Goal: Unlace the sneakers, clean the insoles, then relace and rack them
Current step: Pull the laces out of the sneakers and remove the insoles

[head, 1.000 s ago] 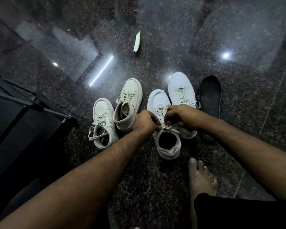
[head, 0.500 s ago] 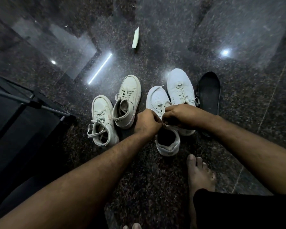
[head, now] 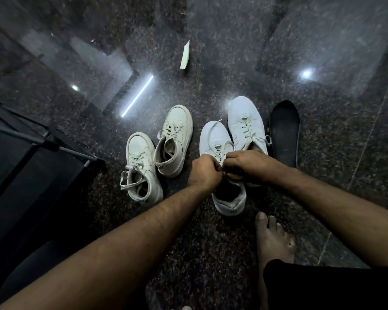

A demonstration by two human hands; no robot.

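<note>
Left hand [head: 203, 174], right hand [head: 244, 164]: fingers curled, pinching, knuckles nearly touching.

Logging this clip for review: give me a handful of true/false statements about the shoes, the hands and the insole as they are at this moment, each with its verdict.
1. Four sneakers stand on the floor. True.
2. Both hands work at the laces of the near white sneaker. True: the left hand and right hand meet over its laces.
3. The black insole lies between the two cream sneakers. False: it lies on the floor, right of the far white sneaker.
4. The left cream sneaker is being held. False: no hand touches it.
5. A bare foot rests near the white sneaker being handled. True.
</note>
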